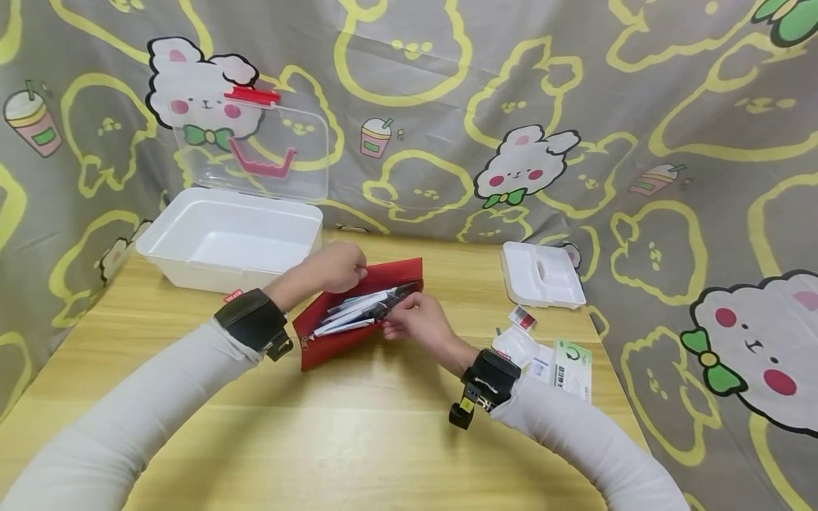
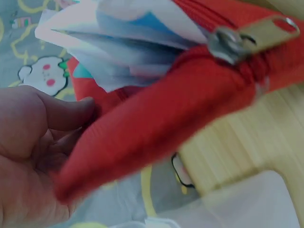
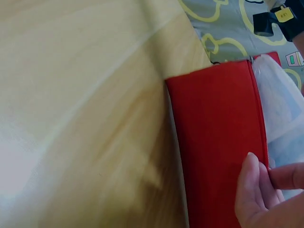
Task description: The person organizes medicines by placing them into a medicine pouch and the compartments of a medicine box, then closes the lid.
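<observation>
A red zippered pouch (image 1: 339, 345) gapes open above the wooden table, with several white packets (image 1: 354, 311) and a dark packet inside. My left hand (image 1: 339, 267) grips the far edge of the pouch, thumb on the inner side in the left wrist view. The near edge is pinched between the thumb and fingers of my right hand (image 1: 418, 323). A metal zipper pull (image 2: 256, 40) hangs at the pouch's left end. In the right wrist view the smooth red front panel (image 3: 213, 123) faces the camera, with pale packets (image 3: 280, 104) showing past the zipper line.
An open white box (image 1: 192, 266) with a clear lid (image 1: 307, 142) raised stands at the back left. At the back right lies a white divided tray (image 1: 556, 277). Near my right forearm are a green-and-white box (image 1: 573, 372), a small red-and-white packet (image 1: 522, 319) and other white items.
</observation>
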{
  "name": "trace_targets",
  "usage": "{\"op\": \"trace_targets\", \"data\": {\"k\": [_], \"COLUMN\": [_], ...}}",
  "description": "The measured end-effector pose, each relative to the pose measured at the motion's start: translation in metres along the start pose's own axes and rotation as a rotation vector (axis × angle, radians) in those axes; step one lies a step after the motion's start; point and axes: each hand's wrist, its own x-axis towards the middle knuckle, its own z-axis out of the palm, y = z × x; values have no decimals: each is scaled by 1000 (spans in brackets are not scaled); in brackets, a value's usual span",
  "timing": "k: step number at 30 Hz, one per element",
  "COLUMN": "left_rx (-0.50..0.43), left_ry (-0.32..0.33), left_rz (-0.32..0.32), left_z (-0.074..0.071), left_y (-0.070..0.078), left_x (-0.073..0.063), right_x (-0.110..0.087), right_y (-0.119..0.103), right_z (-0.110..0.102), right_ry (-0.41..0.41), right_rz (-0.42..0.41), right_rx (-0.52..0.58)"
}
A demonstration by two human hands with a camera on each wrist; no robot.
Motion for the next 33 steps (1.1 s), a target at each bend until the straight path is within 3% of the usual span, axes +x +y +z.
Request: {"op": "trace_targets", "data": {"k": [5,9,12,19,27,33], "left_rx": [-124,-331,-409,-323,-198,-129], "left_ry": [-50,-143,-210,-208,-103,-75], "left_rz": [-46,-90,-79,-4,72,53], "left_z": [-5,-14,-19,-14,-3,6], "left_y": [3,0,-1,1,7,11], "left_x": [-4,-13,-19,-22,-22,-20], "right_x": [-4,-6,-7,-7,-7,-9], "right_y": [3,3,4,5,10,12], "right_z": [0,-1,-1,-2,1,2], "right_ry": [42,64,72,82,93,94], "right_rz": [8,7,4,-5,-36,-47], "right_rx": [61,86,95,99,95,87]}}
